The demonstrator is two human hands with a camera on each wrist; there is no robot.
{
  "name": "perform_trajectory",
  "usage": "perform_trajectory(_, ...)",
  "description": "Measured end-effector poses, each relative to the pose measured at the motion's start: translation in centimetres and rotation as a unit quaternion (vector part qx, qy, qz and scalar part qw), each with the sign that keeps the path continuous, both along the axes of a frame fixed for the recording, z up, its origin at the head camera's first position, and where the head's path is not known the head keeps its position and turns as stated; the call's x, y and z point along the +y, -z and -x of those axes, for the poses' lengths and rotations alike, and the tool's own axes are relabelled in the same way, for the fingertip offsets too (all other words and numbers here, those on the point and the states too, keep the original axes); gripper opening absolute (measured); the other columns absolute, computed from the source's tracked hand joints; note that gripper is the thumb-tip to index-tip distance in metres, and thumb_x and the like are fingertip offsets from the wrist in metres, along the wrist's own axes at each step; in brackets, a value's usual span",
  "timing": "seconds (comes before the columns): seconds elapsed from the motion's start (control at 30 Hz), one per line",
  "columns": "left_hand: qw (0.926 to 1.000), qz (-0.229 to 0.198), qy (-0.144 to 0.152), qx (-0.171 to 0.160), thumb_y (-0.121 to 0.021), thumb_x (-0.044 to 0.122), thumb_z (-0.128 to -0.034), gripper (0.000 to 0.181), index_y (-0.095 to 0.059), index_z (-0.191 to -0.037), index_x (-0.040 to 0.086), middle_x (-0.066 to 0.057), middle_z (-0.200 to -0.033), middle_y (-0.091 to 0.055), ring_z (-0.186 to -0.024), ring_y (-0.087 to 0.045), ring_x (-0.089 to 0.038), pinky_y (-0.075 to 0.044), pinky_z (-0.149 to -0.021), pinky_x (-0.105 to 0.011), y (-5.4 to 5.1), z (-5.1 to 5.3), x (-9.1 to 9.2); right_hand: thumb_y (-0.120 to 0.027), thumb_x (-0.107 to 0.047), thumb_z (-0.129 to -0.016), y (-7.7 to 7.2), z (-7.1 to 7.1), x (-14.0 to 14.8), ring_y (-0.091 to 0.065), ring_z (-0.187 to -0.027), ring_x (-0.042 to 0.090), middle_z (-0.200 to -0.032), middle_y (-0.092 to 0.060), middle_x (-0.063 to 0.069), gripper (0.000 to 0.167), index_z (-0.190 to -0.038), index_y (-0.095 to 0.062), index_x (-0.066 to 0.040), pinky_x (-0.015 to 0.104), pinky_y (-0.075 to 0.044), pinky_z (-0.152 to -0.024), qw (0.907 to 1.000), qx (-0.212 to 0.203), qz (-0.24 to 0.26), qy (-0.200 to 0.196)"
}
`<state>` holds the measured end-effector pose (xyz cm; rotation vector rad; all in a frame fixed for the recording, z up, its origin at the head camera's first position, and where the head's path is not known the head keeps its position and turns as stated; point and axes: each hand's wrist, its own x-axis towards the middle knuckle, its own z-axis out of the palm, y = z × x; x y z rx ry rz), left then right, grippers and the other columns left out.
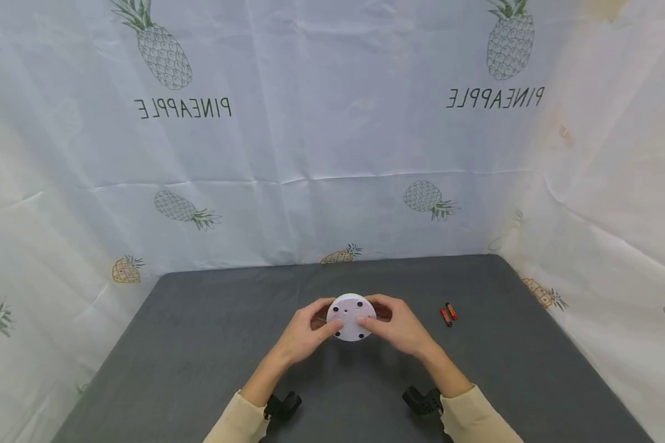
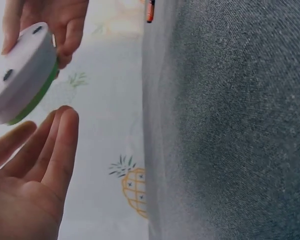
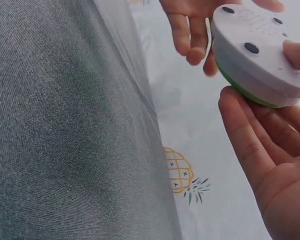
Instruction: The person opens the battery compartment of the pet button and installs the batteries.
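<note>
"Pale pineapple-print curtains [image 1: 321, 141] surround a dark grey bench [image 1: 210, 357] in the head view. Where's the white disc [image 1: 351, 307]?"

"Above the bench, between the left hand [image 1: 305, 332] and right hand [image 1: 400, 324]. Its round, dark-footed face turns up towards the wearer, and both thumbs hide part of it. Two red-and-black cylinders [image 1: 446, 316] lie well apart, off to the right."

"And the left wrist view?"

"Left edge cuts the disc off. Its rim slants from upper right to lower left, with a green layer [image 2: 39, 95] on the far side. The right fingers clamp it. The left ones reach up nearly straight; whether they grip, I can't tell."

"Right wrist?"

"Disc runs off the right edge, rim sloping down rightwards."
</note>
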<state>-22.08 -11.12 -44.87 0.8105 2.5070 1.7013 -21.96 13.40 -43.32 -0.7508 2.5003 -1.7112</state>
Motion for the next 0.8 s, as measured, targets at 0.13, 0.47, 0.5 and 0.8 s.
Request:
perform_trajectory(0.13, 0.9998, 0.0, 0.019, 0.012, -0.072, 0.025, -0.0963, 0.058, -0.049, -0.149, 0.013, -0.003, -0.122, -0.065, -0.106, -0.063, -0.018, -0.053, -0.092, -0.037, 0.1, 0.1, 0.2, -0.073, -0.024, -0.095, -0.1, 0.0, 0.2, -0.07, -0.096, 0.02, -0.112, -0.069, 0.01, 0.038, -0.125, -0.067, -0.003, 0.031, -0.055, -0.081, 0.9997, -0.02, 0.01, 0.007)
perform_trajectory(0.47, 0.9986, 0.004, 0.044, 0.029, -0.09, 0.024, -0.0789, 0.105, -0.026, -0.161, 0.027, -0.003, -0.151, -0.047, -0.125, -0.057, -0.024, -0.049, -0.099, -0.041, 0.2, -0.4, 0.3, -0.069, -0.026, -0.098, 0.6, 0.6, 0.0, -0.068, -0.084, 0.021, -0.097, -0.072, 0.007, 0.034, -0.118, -0.07, 0.0, 0.048, -0.056, -0.077, 0.9968, -0.075, 0.026, -0.001)
perform_trajectory(0.5, 0.9987, 0.008, 0.04, 0.03, -0.091, 0.024, -0.0777, 0.107, -0.025, -0.161, 0.028, -0.003, -0.151, -0.046, -0.125, -0.056, -0.024, -0.049, -0.099, -0.041, 0.2, -0.5, 0.3, -0.068, -0.026, -0.098, 0.6, 0.7, -0.1, -0.068, -0.082, 0.022, -0.096, -0.072, 0.008, 0.034, -0.118, -0.07, 0.001, 0.051, -0.056, -0.076, 0.9957, -0.086, 0.033, -0.006)
perform_trajectory(0.8, 0.9991, 0.027, 0.033, 0.004, -0.095, 0.03, -0.0724, 0.114, -0.022, -0.161, 0.029, -0.001, -0.141, -0.05, -0.115, -0.054, -0.018, -0.047, -0.091, -0.036, 0.0, -0.7, 1.7, -0.067, -0.025, -0.099, 0.8, 0.5, -0.7, -0.068, -0.073, 0.022, -0.088, -0.07, 0.009, 0.033, -0.113, -0.069, 0.005, 0.044, -0.059, -0.069, 0.9907, -0.124, 0.056, -0.007)
